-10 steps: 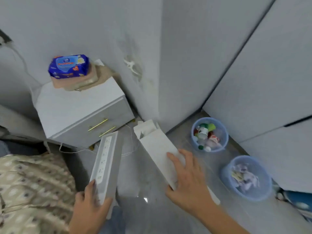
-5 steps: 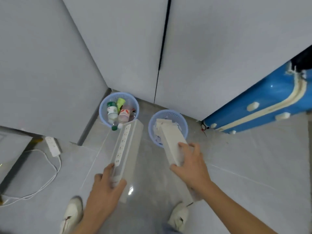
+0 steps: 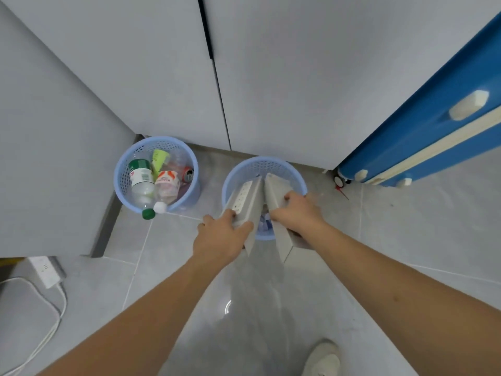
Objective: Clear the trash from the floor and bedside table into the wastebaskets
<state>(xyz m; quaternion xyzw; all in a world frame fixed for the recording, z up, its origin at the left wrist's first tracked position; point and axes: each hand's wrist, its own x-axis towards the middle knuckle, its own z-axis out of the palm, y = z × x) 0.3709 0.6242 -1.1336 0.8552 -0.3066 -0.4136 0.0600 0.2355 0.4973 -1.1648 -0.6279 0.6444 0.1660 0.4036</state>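
Note:
Two long white cartons reach into the right blue wastebasket (image 3: 296,178). My left hand (image 3: 221,238) grips the carton printed with a socket strip (image 3: 245,198). My right hand (image 3: 296,213) grips the plain white carton (image 3: 276,189). Their far ends touch inside the basket, their near ends stick out over its front rim. Crumpled paper shows at the basket's bottom between them. The left blue wastebasket (image 3: 123,183) holds plastic bottles and a can.
Grey cupboard doors stand behind the baskets, and a grey wall panel juts out on the left. A blue suitcase (image 3: 423,137) leans at the right. A white power strip with cable (image 3: 44,271) lies on the floor at lower left. My shoe (image 3: 322,358) is bottom right.
I have turned from the bedside table to the baskets. Both cartons moved forward and down, from above the floor into the right basket, and their far ends came together.

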